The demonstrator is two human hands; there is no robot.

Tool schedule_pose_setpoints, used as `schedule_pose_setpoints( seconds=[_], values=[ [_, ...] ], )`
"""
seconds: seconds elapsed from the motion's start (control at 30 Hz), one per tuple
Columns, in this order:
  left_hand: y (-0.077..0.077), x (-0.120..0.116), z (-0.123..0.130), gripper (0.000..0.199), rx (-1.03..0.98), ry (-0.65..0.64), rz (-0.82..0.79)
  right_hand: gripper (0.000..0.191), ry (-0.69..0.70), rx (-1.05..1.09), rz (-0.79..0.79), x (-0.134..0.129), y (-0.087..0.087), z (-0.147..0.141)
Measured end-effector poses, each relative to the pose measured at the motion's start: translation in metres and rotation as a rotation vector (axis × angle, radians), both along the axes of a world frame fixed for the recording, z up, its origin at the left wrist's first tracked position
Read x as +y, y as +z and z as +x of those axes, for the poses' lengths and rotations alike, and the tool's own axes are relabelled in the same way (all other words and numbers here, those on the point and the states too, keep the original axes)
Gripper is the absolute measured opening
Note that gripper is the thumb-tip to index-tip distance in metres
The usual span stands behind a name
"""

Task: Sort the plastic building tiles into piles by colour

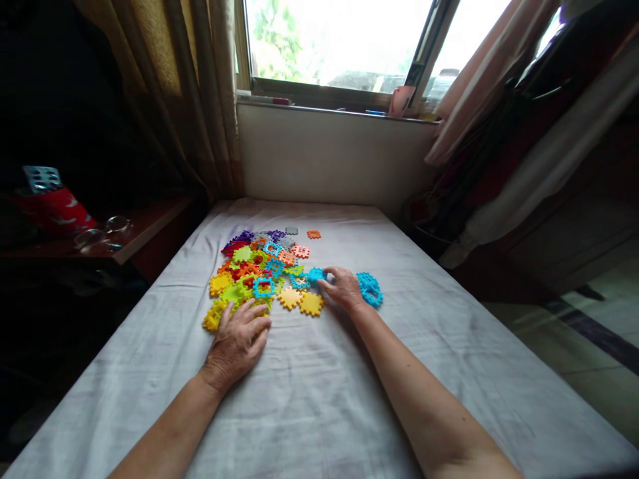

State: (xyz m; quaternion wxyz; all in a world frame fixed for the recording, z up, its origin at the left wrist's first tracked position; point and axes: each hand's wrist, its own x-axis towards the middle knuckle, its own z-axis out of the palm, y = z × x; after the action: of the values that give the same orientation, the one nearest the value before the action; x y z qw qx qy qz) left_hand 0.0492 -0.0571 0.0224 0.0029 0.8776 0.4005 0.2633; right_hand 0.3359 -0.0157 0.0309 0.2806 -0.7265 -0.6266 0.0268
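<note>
A heap of plastic interlocking tiles (244, 269) in many colours, with toothed edges, lies on the white sheet. My left hand (239, 339) rests at the heap's near edge, fingers spread over yellow tiles (213, 314) and partly covering them. My right hand (342, 287) has its thumb and fingers closed on a blue tile (315, 275) at the heap's right side. Two yellowish tiles (312, 305) lie flat just left of that hand. Close by on its right is a separate cluster of blue tiles (370, 289).
The sheet-covered surface (319, 412) reaches back to the wall below a window. On the left a dark desk (150, 229) holds glasses (102, 233) and a red container (57, 209). Curtains (210, 100) hang at left, clothes (544, 146) at right. A pink cup (401, 101) stands on the sill.
</note>
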Motion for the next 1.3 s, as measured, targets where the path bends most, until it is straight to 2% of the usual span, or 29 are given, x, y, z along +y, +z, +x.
schedule_pose_setpoints(
  seconds=[0.2, 0.27, 0.4, 0.47, 0.53, 0.63, 0.77, 0.83, 1.03, 1.13, 1.17, 1.23, 1.3],
  values=[
    [0.0, 0.0, -0.001, 0.024, 0.01, -0.001, -0.005, 0.026, 0.032, 0.099, 0.059, 0.003, 0.002, -0.023],
    [0.0, 0.0, 0.0, 0.023, 0.013, 0.002, -0.007, 0.025, 0.019, 0.132, 0.062, 0.005, 0.007, -0.021],
    [0.001, 0.0, -0.001, 0.024, 0.017, 0.0, -0.013, 0.027, -0.14, 0.084, 0.075, -0.004, 0.011, 0.016],
    [0.0, 0.001, -0.001, 0.024, 0.016, -0.004, -0.009, 0.029, -0.248, 0.022, 0.033, -0.013, 0.01, 0.04],
    [-0.001, 0.002, -0.001, 0.024, 0.012, -0.006, -0.001, 0.03, -0.299, -0.025, -0.044, -0.024, 0.007, 0.057],
    [-0.004, 0.004, -0.002, 0.024, 0.013, -0.015, 0.012, 0.039, -0.259, -0.095, -0.074, -0.039, -0.004, 0.064],
    [-0.007, 0.006, -0.003, 0.023, 0.01, -0.021, 0.031, 0.056, -0.139, -0.245, -0.07, -0.047, -0.017, 0.057],
    [-0.007, 0.006, -0.004, 0.023, 0.007, -0.018, 0.037, 0.05, -0.126, -0.277, -0.1, -0.041, -0.018, 0.056],
    [-0.005, 0.004, -0.002, 0.023, 0.015, -0.005, 0.008, 0.042, -0.25, -0.212, -0.176, 0.003, -0.007, 0.071],
    [-0.004, 0.003, -0.001, 0.023, 0.008, -0.001, 0.003, 0.043, -0.31, -0.226, -0.087, 0.014, -0.002, 0.064],
    [-0.004, 0.003, -0.001, 0.023, 0.005, -0.002, 0.002, 0.043, -0.295, -0.228, -0.034, 0.014, 0.0, 0.057],
    [-0.003, 0.003, -0.001, 0.023, 0.003, -0.007, 0.0, 0.039, -0.169, -0.203, 0.03, 0.012, 0.004, 0.039],
    [-0.003, 0.003, -0.001, 0.023, 0.004, -0.014, -0.003, 0.03, 0.003, -0.143, -0.017, 0.007, 0.007, 0.019]
  ],
)
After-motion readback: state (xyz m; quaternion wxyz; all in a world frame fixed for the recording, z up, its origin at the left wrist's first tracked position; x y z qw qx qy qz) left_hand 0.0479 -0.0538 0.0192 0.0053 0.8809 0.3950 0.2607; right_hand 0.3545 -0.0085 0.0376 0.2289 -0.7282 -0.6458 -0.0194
